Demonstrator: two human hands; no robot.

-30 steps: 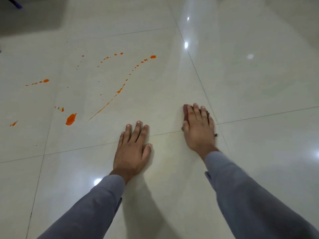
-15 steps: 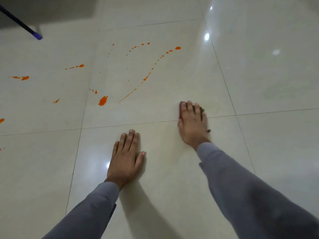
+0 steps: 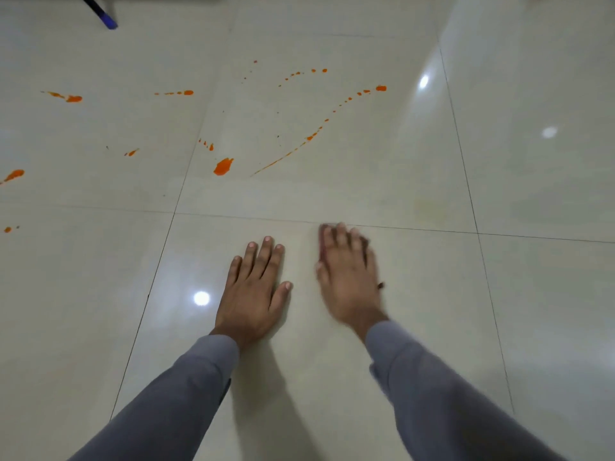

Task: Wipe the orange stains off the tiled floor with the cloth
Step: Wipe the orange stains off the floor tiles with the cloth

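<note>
Presently we list the following. Item one, the cloth (image 3: 322,239): a dark reddish scrap, almost wholly covered by our right hand (image 3: 349,281), with only a strip showing past the index finger and a dark corner poking out at the outer edge of the palm. It lies flat on the tiled floor (image 3: 416,327), just on the near side of a grout line. Item two, the orange stains (image 3: 223,167): a large blot, a long thin streak trailing off into dots, and scattered drops and dashes across the tiles beyond that grout line and off to the left. All of them sit well apart from the cloth, further from us than both hands.

Item three, our right hand: spread flat, fingers straight and close together, pressing down on the cloth; it is blurred, so finer detail of the fingertips cannot be told. Item four, our left hand (image 3: 254,287): laid palm down on the bare tile just beside the right, fingers straight, thumb out to the side, holding nothing and not touching the cloth. Both wrists emerge from grey sleeves (image 3: 442,394).

Item five, a dark rod with a blue tip (image 3: 100,12), slanting in at the far left edge, well clear of the hands. Bright spots of light reflect on the glossy tiles. We find no legible writing or labels on any item.
</note>
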